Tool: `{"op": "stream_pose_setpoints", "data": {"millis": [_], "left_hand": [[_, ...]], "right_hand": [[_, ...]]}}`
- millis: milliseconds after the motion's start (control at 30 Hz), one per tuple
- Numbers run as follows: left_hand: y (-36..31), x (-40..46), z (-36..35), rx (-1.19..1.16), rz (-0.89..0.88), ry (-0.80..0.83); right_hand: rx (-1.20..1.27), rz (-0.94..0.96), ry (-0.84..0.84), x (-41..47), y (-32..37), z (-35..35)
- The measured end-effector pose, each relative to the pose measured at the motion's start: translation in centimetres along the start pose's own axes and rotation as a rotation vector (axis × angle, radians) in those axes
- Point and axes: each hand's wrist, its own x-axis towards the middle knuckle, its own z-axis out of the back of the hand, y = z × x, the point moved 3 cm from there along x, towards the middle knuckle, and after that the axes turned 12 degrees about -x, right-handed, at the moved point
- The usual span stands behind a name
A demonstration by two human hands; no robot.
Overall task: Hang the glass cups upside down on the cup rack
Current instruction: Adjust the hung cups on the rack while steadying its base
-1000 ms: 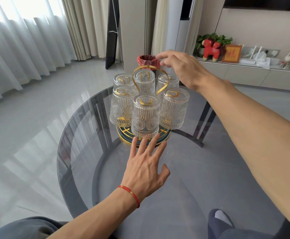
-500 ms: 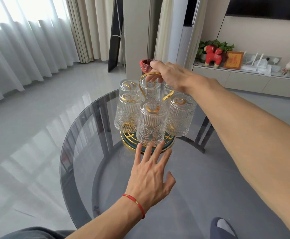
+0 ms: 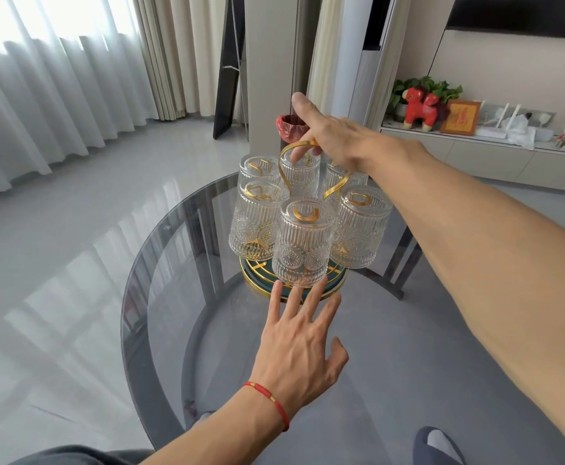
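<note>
A gold cup rack with a round dark-green base (image 3: 336,285) stands on the round glass table (image 3: 173,263). Several ribbed glass cups hang upside down on its arms; the nearest cup (image 3: 303,243) faces me. My right hand (image 3: 333,142) is at the top of the rack, fingers curled around the gold loop handle (image 3: 286,154), thumb stretched up. My left hand (image 3: 299,344), with a red string bracelet, is spread flat over the table, fingertips just at the base's front edge below the nearest cup.
A red-lined bin (image 3: 288,124) stands on the floor behind the rack. A low cabinet (image 3: 496,162) with a red toy animal (image 3: 420,107), a plant and a framed picture runs along the right wall. Curtains hang at the left. My slippered foot (image 3: 438,444) shows under the table.
My right hand came down from above the rack and closed its fingers on the gold handle. My left hand stayed spread by the base.
</note>
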Motion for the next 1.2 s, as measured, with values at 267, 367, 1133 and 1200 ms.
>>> {"op": "stream_pose_setpoints", "data": {"millis": [267, 367, 1133, 1200], "left_hand": [[-0.1, -0.1, 0.0, -0.026, -0.014, -0.028], [0.0, -0.1, 0.1, -0.025, -0.015, -0.02], [0.1, -0.2, 0.0, -0.035, -0.01, -0.005], [0.1, -0.2, 0.0, -0.033, -0.01, -0.007]], "right_hand": [[-0.012, -0.019, 0.009, 1.1, 0.1, -0.3], [0.023, -0.016, 0.027, 1.3, -0.1, -0.3], [-0.041, 0.076, -0.008, 1.2, -1.3, -0.7], [-0.064, 0.059, 0.005, 1.2, -1.1, -0.5]]}}
